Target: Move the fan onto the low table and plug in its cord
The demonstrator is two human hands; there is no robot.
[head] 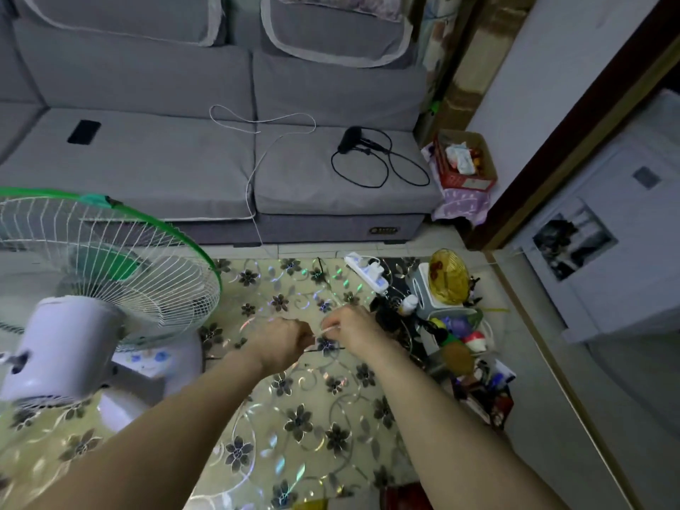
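The white fan (77, 318) with a green-rimmed grille stands on the left part of the low table (294, 417), which has a flowered cover. Over the table's middle, my left hand (281, 342) and my right hand (351, 331) are close together, both pinching a thin white cord (328, 330) stretched between them. A white power strip (368, 272) lies at the table's far edge, beyond my right hand, with a white plug in it. Where the cord's own plug is, I cannot tell.
A grey sofa (220, 160) lies beyond the table, with a white cable (257, 156), a black hair dryer (353, 139) and a dark phone (84, 131) on it. Clutter fills the table's right side: a yellow bowl (449, 276), a bottle, toys. A cardboard box (465, 160) stands right of the sofa.
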